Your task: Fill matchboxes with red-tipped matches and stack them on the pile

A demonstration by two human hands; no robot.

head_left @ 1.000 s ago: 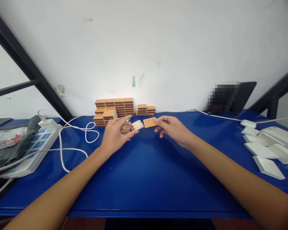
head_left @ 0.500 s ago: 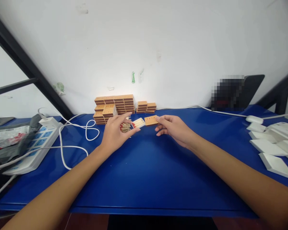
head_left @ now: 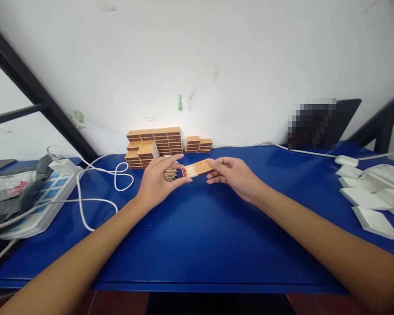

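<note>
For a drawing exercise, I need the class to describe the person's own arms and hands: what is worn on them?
The left hand and right hand are ungloved. Both forearms are bare, with no sleeves in view. No watch or bracelet shows.

Left hand [head_left: 155,180]: one
Right hand [head_left: 235,177]: one
Match tray [head_left: 188,170]: one
Matchbox sleeve [head_left: 202,166]: one
Matchbox groups [head_left: 165,144]: two
Loose-match heap [head_left: 170,175]: one
Power strip [head_left: 54,192]: one
White box pieces [head_left: 365,197]: at least four

Part-open orange matchbox [head_left: 202,166], red-tipped matches [head_left: 190,170]
</note>
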